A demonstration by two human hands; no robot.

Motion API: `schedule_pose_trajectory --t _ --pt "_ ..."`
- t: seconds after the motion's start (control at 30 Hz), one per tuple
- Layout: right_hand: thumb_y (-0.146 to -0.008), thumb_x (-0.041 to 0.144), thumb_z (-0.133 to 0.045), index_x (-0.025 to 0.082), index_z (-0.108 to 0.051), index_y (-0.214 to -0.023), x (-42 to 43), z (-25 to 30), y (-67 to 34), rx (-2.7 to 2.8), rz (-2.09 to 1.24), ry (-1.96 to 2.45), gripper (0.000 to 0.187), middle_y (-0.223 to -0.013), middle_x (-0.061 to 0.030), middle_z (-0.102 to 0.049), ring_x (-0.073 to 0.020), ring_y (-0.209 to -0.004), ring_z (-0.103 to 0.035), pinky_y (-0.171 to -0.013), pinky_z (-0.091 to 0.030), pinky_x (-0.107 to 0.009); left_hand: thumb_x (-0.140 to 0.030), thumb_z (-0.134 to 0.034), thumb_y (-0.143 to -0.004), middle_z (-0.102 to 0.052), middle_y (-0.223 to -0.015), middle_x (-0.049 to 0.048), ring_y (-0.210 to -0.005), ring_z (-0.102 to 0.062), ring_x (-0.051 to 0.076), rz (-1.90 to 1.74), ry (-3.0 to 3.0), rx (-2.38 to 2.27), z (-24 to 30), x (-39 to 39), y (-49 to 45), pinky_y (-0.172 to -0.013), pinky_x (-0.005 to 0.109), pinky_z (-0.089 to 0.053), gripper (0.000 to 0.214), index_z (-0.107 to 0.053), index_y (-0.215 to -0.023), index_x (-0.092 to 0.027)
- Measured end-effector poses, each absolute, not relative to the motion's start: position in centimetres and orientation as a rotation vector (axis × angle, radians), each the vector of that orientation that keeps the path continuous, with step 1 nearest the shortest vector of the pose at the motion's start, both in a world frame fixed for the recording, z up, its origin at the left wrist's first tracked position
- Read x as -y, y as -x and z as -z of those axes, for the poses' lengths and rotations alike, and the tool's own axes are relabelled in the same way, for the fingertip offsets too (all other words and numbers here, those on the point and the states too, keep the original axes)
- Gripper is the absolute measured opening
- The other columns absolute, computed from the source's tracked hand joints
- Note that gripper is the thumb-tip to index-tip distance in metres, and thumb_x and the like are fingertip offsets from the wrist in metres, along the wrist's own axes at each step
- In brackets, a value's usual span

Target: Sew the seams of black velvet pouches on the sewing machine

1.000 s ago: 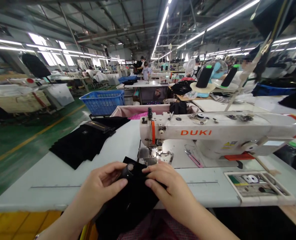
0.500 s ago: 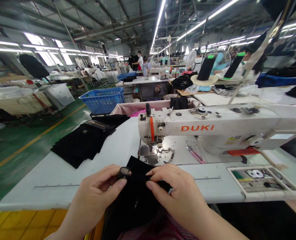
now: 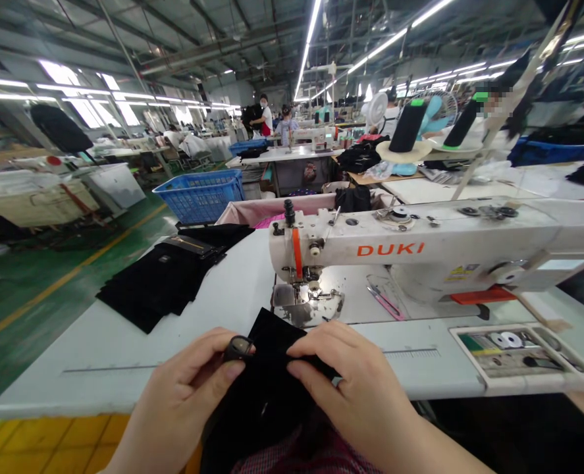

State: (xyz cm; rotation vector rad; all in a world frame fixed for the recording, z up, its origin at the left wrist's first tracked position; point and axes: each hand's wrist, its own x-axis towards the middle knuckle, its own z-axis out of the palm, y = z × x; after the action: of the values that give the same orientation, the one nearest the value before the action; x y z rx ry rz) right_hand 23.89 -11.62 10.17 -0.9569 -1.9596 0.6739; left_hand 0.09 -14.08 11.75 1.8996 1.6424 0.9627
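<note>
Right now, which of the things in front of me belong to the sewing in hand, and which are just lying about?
In hand: black fabric piece, pinched by left hand and right hand; small black ring at its edge; DUKI sewing machine just behind.
Lying about: stack of black fabric pieces, pink-handled snips, bobbin tray, blue basket, thread cones.

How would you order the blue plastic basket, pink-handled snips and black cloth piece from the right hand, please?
1. Black cloth piece, pinched by the right hand.
2. Pink-handled snips, on the white sewing-machine bed behind.
3. Blue plastic basket, far back left.
</note>
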Motion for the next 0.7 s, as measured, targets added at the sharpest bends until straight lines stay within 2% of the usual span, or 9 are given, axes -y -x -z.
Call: schedule_pose_trajectory --t 0.23,0.4,0.57,0.7 --pt "-0.091 0.021 -0.066 0.024 -0.065 -0.09 11.5 -10.5 -23.6 2.019 -0.745 1.069 0.004 -0.087 0.001 -0.069 -0.0177 -0.081 -0.063 -0.072 -0.048 -0.031 -0.041 -0.066 -0.088 -0.074 -0.098 0.0028 -0.09 -0.07 0.021 -1.024 -1.858 -1.583 -11.6 13.9 0.2 -0.078 0.023 -0.059 0.021 -0.073 -0.1 -0.025" --pt "-0.087 0.018 -0.071 0.028 -0.071 -0.1 11.1 -10.4 -23.7 1.993 -0.827 1.041 0.016 -0.092 0.0022 -0.071 -0.0174 -0.086 -0.065 -0.076 -0.049 -0.031 -0.042 -0.071 -0.086 -0.076 -0.106 0.0042 -0.094 -0.073 0.022 -1.032 -1.686 -1.623 -10.9 13.9 0.8 -0.083 0.025 -0.061 0.031 -0.07 -0.112 -0.025" --pt "-0.082 0.013 -0.074 0.025 -0.067 -0.082 10.8 -10.7 -23.7 1.983 -0.85 1.066 0.013 -0.083 0.0024 -0.067 -0.0165 -0.08 -0.062 -0.069 -0.047 -0.029 -0.043 -0.072 -0.085 -0.076 -0.099 0.0048 -0.089 -0.074 0.021 -1.07 -1.624 -1.608 -10.6 14.1 0.4 -0.081 0.026 -0.062 0.033 -0.066 -0.112 -0.024" --pt "-0.08 0.012 -0.073 0.024 -0.061 -0.078 11.1 -11.2 -23.2 1.94 -0.938 1.101 0.016 -0.077 0.0042 -0.065 -0.0141 -0.071 -0.06 -0.061 -0.044 -0.025 -0.042 -0.074 -0.083 -0.076 -0.096 0.0036 -0.088 -0.074 0.021 -1.107 -1.628 -1.628 -12.1 13.6 0.7 -0.078 0.026 -0.062 0.037 -0.062 -0.113 -0.025"
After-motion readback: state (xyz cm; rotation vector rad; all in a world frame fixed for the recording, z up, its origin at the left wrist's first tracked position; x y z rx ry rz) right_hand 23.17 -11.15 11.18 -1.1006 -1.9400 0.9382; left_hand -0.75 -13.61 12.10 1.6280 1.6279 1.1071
